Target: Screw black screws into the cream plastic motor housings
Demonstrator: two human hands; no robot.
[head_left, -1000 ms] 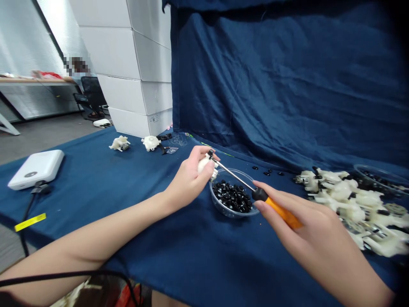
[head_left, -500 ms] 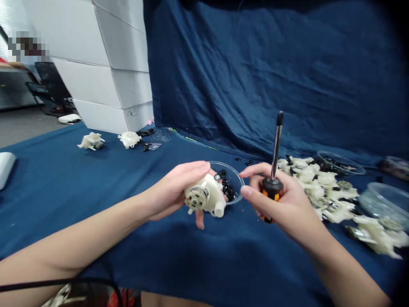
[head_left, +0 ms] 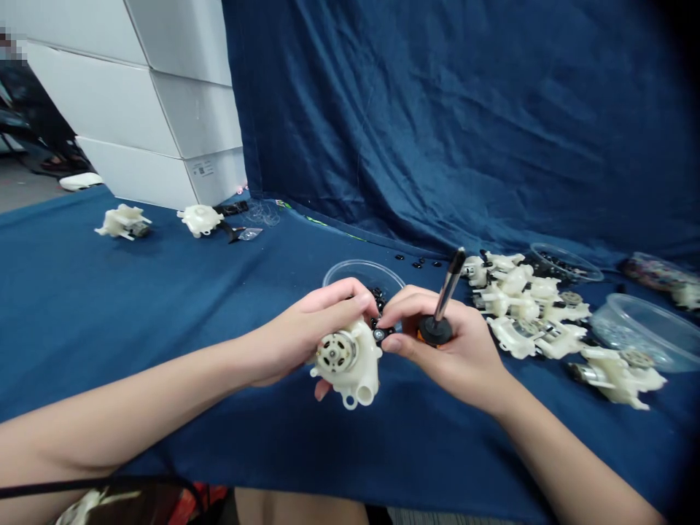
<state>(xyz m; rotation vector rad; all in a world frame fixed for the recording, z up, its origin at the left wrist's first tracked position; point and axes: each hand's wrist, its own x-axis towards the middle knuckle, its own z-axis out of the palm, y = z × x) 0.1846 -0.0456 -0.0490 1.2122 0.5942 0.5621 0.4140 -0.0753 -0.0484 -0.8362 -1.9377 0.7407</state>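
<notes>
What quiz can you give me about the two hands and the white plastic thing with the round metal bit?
1. Which hand holds the white plastic motor housing? A. left B. right C. neither
2. True or false: nobody is holding the black-handled metal screwdriver.
3. Fill in: the small parts in the clear round plastic bowl are coloured ____.
Key: 1. A, the left hand. 2. False: the right hand grips it, shaft pointing up. 3. Black.
</notes>
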